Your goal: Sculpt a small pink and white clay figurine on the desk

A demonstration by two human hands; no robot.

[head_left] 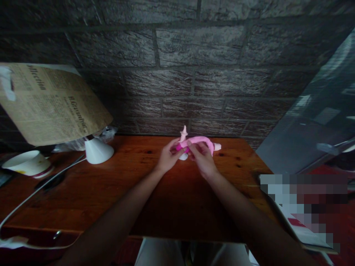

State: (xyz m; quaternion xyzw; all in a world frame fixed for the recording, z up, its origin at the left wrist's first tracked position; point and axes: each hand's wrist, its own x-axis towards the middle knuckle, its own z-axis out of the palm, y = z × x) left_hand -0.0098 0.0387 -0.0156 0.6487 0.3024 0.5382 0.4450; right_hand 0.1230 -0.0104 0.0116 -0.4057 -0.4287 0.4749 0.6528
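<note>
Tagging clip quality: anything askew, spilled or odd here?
No spill shows. The lampshade looks tilted over its white base, though lens distortion may exaggerate that. Crumpled plastic shows either side of the base. Blocky pixels hide part of the lower right.

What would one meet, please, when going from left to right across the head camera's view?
Patterned paper cup, white lamp base, left hand, right hand, pale end of the pink object, grey panel.
</note>
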